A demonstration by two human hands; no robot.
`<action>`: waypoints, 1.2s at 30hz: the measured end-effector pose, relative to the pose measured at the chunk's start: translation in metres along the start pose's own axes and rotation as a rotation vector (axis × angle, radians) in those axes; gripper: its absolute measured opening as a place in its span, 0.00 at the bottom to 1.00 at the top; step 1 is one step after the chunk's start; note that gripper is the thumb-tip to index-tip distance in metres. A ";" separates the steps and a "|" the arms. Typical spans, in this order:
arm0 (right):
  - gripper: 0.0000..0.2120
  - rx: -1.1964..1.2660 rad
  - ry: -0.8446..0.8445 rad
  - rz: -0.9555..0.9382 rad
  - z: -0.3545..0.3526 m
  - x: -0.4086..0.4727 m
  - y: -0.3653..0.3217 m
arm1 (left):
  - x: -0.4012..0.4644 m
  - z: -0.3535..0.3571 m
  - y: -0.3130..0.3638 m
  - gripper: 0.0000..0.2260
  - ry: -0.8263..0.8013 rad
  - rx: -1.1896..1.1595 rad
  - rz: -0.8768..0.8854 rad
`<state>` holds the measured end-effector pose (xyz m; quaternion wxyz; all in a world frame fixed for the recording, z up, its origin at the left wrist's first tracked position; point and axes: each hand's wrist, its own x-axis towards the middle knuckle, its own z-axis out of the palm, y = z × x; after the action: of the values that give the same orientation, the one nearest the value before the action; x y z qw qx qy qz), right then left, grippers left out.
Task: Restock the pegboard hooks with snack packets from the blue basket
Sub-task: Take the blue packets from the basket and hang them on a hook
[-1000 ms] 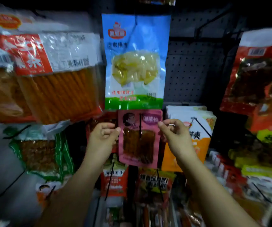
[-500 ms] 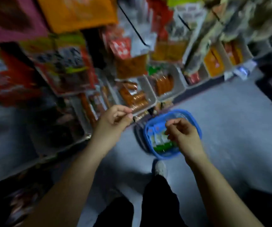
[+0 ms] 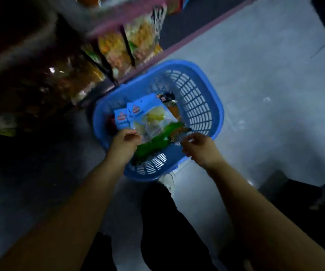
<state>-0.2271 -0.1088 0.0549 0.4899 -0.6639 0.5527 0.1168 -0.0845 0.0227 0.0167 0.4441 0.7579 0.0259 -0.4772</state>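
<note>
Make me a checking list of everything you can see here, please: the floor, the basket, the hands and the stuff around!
Surface: grey floor, basket standing on it.
Job's things: blue basket holding light-blue snack packets; other packets lie beneath.
Clutter: nothing seen.
Hands: left hand and right hand over the basket's near end; blur hides their grip.
Cables: nothing seen.
Surroundings: blurred hanging packets at upper left; person's dark trousers and pale shoe below.

forearms (image 3: 75,208): bare, no sleeves | trousers (image 3: 169,231): dark | shoe (image 3: 167,179): pale
</note>
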 end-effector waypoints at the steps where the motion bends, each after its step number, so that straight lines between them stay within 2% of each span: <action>1: 0.09 -0.036 -0.015 -0.017 0.009 0.029 0.013 | 0.027 0.010 -0.013 0.07 0.010 0.026 -0.025; 3: 0.04 -0.168 -0.046 -0.049 0.026 0.084 0.034 | 0.080 0.024 -0.035 0.04 0.000 0.079 -0.083; 6: 0.14 -0.353 -0.041 -0.044 0.044 0.153 0.049 | 0.140 0.037 -0.053 0.08 -0.012 0.114 -0.220; 8: 0.15 -0.354 -0.015 -0.053 0.053 0.193 0.047 | 0.169 0.044 -0.054 0.03 0.011 0.081 -0.259; 11: 0.20 -0.420 -0.016 -0.082 0.066 0.241 0.040 | 0.197 0.054 -0.060 0.02 0.036 0.097 -0.276; 14: 0.28 -0.364 -0.063 -0.081 0.081 0.267 0.040 | 0.209 0.059 -0.069 0.16 0.035 0.063 -0.279; 16: 0.35 -0.358 -0.080 -0.040 0.095 0.273 0.046 | 0.211 0.059 -0.075 0.19 0.066 0.033 -0.282; 18: 0.40 -0.439 0.004 -0.013 0.107 0.273 0.052 | 0.208 0.059 -0.076 0.17 0.112 -0.033 -0.275; 20: 0.39 -0.441 0.142 -0.006 0.113 0.273 0.057 | 0.203 0.061 -0.074 0.15 0.131 -0.091 -0.265; 22: 0.33 -0.271 0.177 0.040 0.115 0.274 0.060 | 0.198 0.062 -0.072 0.13 0.116 -0.156 -0.259; 25: 0.25 0.172 0.087 0.146 0.108 0.270 0.063 | 0.198 0.063 -0.072 0.09 0.070 -0.271 -0.291; 28: 0.21 0.442 0.017 0.191 0.093 0.250 0.061 | 0.190 0.064 -0.066 0.09 0.075 -0.279 -0.209; 32: 0.15 0.657 -0.020 0.143 0.056 0.196 0.040 | 0.140 0.043 -0.056 0.04 0.209 -0.254 -0.034; 34: 0.11 0.714 0.000 0.080 0.037 0.155 0.024 | 0.098 0.023 -0.050 0.02 0.246 -0.296 -0.030; 36: 0.12 0.726 0.029 0.015 0.022 0.107 0.003 | 0.049 0.004 -0.035 0.03 0.277 -0.341 -0.061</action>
<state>-0.1822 -0.1582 -0.0318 0.6849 -0.4444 0.5699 -0.0930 -0.0767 0.0221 -0.0432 0.5435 0.7290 0.1896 -0.3705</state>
